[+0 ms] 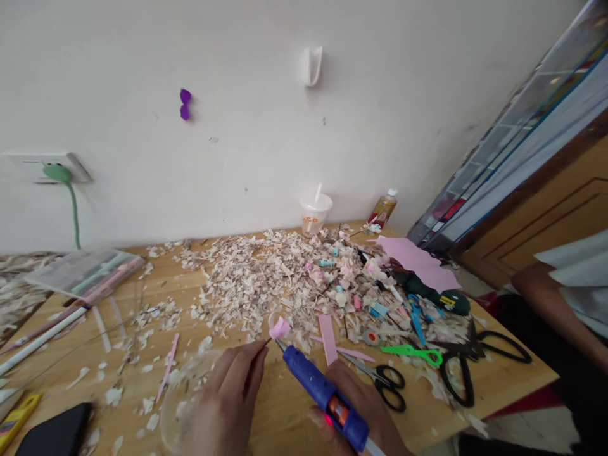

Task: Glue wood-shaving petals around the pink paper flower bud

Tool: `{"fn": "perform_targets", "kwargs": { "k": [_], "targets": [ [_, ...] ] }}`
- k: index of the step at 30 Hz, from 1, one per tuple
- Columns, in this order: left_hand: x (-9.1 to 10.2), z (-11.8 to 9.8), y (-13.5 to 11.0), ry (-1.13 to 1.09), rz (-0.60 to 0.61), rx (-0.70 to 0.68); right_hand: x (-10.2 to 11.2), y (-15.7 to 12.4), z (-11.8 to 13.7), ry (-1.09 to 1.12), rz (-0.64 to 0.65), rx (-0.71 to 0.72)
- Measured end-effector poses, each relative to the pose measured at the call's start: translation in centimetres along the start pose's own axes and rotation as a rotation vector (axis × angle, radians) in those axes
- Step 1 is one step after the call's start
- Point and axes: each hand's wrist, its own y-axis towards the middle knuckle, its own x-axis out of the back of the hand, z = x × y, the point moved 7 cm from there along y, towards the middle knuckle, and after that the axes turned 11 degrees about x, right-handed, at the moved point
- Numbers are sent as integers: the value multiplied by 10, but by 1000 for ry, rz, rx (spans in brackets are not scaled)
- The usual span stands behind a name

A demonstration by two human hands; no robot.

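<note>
My right hand [354, 396] is wrapped round a blue hot glue gun [308, 380] with a red light glowing low on its body and a white glue stick at the rear. Its metal nozzle comes up to a small pink paper flower [280, 327]; whether they touch I cannot tell. Between the pinched fingers of my left hand [232, 386] is a thin dark stem [269, 341] that leads to the flower. A clear round plastic lid or dish [171, 415] lies partly under my left wrist. Just beyond my right hand is a pink paper strip [327, 339].
Pale shavings [247, 272] spread across the wooden table. To the right lie small scissors [387, 383], large black scissors [463, 361], green scissors [413, 351] and pink paper [418, 259]. A plastic cup [314, 215] stands by the wall, a phone [57, 430] at front left. A person [574, 285] sits at right.
</note>
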Motion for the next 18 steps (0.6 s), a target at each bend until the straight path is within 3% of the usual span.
{"fn": "perform_targets", "kwargs": {
  "k": [18],
  "targets": [
    [-4,4,4,-9,41,56,6,2,0,-39,53,2]
  ]
}}
